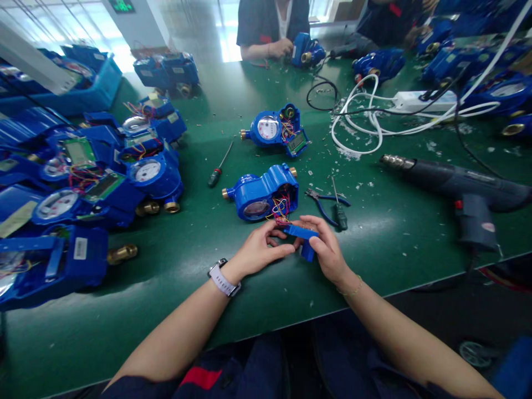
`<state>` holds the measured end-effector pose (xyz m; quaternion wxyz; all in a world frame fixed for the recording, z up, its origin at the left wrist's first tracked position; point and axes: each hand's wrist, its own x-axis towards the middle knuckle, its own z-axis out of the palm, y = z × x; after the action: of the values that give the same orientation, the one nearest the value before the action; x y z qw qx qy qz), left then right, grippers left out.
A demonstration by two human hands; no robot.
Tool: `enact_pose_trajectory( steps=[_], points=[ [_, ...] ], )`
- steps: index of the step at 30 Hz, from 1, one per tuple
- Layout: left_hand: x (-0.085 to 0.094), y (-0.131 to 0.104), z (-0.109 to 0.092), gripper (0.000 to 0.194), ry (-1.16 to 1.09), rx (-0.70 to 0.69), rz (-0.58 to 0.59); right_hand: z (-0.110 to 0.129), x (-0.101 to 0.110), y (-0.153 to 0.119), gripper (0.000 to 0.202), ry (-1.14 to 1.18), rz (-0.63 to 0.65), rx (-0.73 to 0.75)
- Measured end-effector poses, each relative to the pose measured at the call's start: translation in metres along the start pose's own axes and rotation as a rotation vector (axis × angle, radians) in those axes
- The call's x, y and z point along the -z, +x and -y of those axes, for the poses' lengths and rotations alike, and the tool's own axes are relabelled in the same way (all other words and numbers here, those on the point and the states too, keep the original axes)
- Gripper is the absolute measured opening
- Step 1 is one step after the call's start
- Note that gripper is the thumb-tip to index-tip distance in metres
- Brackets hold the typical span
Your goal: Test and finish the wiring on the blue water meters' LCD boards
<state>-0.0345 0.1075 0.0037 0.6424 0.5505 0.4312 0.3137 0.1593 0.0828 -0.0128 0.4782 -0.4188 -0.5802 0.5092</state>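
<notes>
On the table in front of me lies a blue water meter (257,194) with brass ends, its compartment open and coloured wires (281,208) coming out. My right hand (328,249) grips a blue plastic cover (302,231) between thumb and fingers, close to the meter's near side. The wires run towards this cover. At the cover's left end is my left hand (266,246), its fingers bent and its thumb apart from them. Whether its fingertips touch the wires is hard to see. Farther back lies a second open meter (266,126) with a small display.
Cutting pliers (322,204) and a screwdriver (340,213) lie right of the meter, another screwdriver (215,176) to the left. A heat gun (453,180) and a power strip (424,101) are at right. Several meters (95,183) crowd the left. A person (274,33) works opposite.
</notes>
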Motion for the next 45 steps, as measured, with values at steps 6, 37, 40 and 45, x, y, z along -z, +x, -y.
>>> enact_pose_trajectory(
  steps=[6, 37, 40, 45],
  points=[
    [0.004, -0.003, 0.005, 0.081, -0.329, 0.070, 0.291, 0.012, 0.005, -0.010, 0.039, -0.024, 0.103, -0.027],
    [-0.011, -0.013, 0.005, 0.084, -0.104, 0.029, 0.288, 0.002, 0.090, 0.052, 0.058, -1.364, 0.030, -0.008],
    [-0.012, -0.013, 0.005, 0.091, -0.081, 0.027, 0.259, 0.002, 0.091, 0.048, 0.047, -1.373, -0.004, -0.003],
    [-0.016, -0.015, 0.003, 0.080, -0.111, 0.035, 0.229, 0.003, 0.094, 0.045, 0.029, -1.256, -0.109, 0.025]
  ],
)
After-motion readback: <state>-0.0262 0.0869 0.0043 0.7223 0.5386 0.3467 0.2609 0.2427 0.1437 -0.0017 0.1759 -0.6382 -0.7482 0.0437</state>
